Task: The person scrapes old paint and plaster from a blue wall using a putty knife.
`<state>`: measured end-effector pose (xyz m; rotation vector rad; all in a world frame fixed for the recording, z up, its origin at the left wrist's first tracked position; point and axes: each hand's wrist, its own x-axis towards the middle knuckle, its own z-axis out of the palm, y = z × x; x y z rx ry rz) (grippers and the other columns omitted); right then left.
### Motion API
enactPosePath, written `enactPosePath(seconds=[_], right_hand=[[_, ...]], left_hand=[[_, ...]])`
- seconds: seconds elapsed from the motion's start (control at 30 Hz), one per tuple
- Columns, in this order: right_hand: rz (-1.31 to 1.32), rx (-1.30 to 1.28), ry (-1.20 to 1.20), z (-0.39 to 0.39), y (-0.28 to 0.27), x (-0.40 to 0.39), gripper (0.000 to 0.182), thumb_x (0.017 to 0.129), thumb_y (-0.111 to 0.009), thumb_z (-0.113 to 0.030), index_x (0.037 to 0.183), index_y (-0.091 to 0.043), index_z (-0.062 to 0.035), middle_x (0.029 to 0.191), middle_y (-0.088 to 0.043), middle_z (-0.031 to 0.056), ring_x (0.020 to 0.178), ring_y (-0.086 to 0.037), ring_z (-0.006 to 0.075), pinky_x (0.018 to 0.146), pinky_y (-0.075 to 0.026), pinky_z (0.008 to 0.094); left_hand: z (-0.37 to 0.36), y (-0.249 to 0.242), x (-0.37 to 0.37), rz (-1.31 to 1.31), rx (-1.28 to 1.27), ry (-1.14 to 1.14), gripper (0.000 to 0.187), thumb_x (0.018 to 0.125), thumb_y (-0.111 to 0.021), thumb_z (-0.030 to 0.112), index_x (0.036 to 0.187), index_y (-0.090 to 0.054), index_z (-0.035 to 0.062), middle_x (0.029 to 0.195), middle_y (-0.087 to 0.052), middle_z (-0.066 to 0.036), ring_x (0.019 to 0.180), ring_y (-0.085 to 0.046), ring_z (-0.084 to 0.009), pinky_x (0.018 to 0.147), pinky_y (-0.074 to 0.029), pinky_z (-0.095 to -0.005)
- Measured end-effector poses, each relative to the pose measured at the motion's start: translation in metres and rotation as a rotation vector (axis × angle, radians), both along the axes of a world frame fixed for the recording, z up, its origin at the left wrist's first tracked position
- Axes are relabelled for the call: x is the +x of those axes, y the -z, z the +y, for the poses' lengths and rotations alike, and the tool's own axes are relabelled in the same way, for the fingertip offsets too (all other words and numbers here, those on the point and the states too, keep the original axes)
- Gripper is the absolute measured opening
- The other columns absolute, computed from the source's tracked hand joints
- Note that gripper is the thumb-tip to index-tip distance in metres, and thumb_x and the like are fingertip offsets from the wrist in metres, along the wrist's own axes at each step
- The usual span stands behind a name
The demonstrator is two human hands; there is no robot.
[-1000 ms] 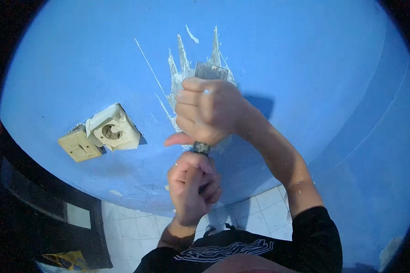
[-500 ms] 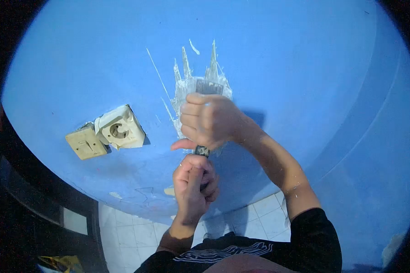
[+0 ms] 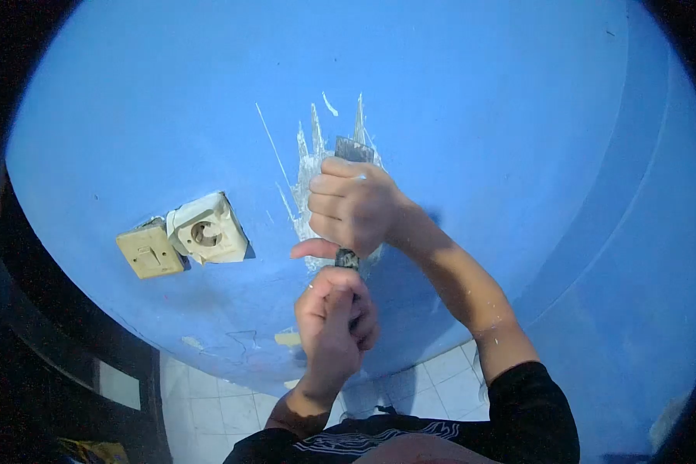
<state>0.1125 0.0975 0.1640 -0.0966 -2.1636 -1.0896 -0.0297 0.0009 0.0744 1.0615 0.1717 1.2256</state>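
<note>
Both fists are wrapped around a scraper (image 3: 354, 150), whose flat metal blade points up the blue wall. My right hand (image 3: 356, 203) is closed around its upper part, just under the blade, with the thumb sticking out to the left. Lower down, my left hand (image 3: 335, 313) grips the dark handle, its thumb lying along it. Behind the blade and the right hand is a rough whitish patch (image 3: 305, 174) where the blue paint is gone, with narrow scraped streaks rising above. Whether the blade edge touches the wall is hard to tell.
Left of the hands, a loose socket (image 3: 228, 240) and a yellowed switch (image 3: 148, 254) stick out from the wall (image 3: 479, 93). White floor tiles (image 3: 236, 414) show below. A dark piece of furniture or doorway stands at lower left.
The scraper blade has moved a little up the wall, closer to the streak tips. Both hands keep their grip. The view has tilted slightly, so the wall marks sit lower.
</note>
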Motion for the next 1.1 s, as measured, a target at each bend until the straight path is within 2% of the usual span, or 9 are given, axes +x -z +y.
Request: enactPosePath(seconds=[0.13, 0.27, 0.7, 0.8, 0.93, 1.1], right_hand=[[0.018, -0.087, -0.062, 0.0, 0.017, -0.005, 0.049, 0.065, -0.08, -0.033, 0.051, -0.038, -0.0112, 0.057, -0.036, -0.0008, 0.054, -0.041, 0.0182, 0.052, -0.034, 0.0305], [-0.005, 0.011, -0.052, 0.007, -0.006, -0.003, 0.049, 0.066, -0.08, -0.033, 0.051, -0.038, -0.0115, 0.057, -0.035, -0.0006, 0.054, -0.041, 0.0184, 0.052, -0.035, 0.0308], [-0.024, -0.02, -0.078, 0.003, 0.011, -0.004, 0.05, 0.069, -0.08, -0.032, 0.051, -0.038, -0.0105, 0.056, -0.035, 0.0004, 0.054, -0.04, 0.0183, 0.053, -0.034, 0.0311], [-0.029, -0.003, -0.081, 0.008, 0.008, -0.004, 0.051, 0.07, -0.079, -0.032, 0.051, -0.038, -0.0102, 0.056, -0.035, 0.0005, 0.055, -0.04, 0.0184, 0.053, -0.034, 0.031], [-0.019, 0.032, -0.02, 0.006, -0.007, -0.001, 0.051, 0.073, -0.079, -0.033, 0.052, -0.039, -0.01, 0.056, -0.035, 0.0004, 0.055, -0.04, 0.0184, 0.054, -0.034, 0.0303], [-0.01, 0.05, -0.04, 0.011, 0.006, -0.008, 0.049, 0.074, -0.077, -0.033, 0.052, -0.04, -0.0097, 0.057, -0.035, 0.0002, 0.055, -0.041, 0.018, 0.055, -0.035, 0.0304]], left_hand=[[-0.005, 0.013, 0.003, 0.002, -0.033, -0.065, 0.025, 0.106, -0.044, 0.026, 0.091, -0.051, 0.0065, 0.065, -0.037, 0.002, 0.043, -0.03, -0.0037, 0.035, -0.024, -0.0212], [0.003, -0.006, 0.003, 0.046, -0.02, -0.092, 0.024, 0.105, -0.044, 0.025, 0.091, -0.052, 0.0067, 0.066, -0.037, 0.002, 0.043, -0.031, -0.0038, 0.035, -0.024, -0.0209], [-0.005, 0.012, 0.009, 0.028, -0.063, -0.114, 0.022, 0.105, -0.044, 0.022, 0.091, -0.051, 0.0068, 0.065, -0.036, 0.003, 0.043, -0.031, -0.0037, 0.035, -0.024, -0.0208], [-0.007, 0.009, 0.005, 0.026, -0.113, -0.097, 0.016, 0.103, -0.045, 0.02, 0.091, -0.049, 0.0098, 0.063, -0.035, 0.002, 0.042, -0.027, -0.0044, 0.033, -0.02, -0.0205], [0.003, -0.006, 0.002, 0.066, -0.01, -0.134, 0.016, 0.103, -0.045, 0.02, 0.091, -0.05, 0.0092, 0.063, -0.036, 0.003, 0.043, -0.028, -0.0041, 0.034, -0.021, -0.0206], [0.006, 0.01, 0.002, 0.08, -0.001, -0.158, 0.017, 0.103, -0.045, 0.02, 0.091, -0.05, 0.0086, 0.064, -0.037, 0.002, 0.042, -0.029, -0.0039, 0.034, -0.021, -0.0206]])
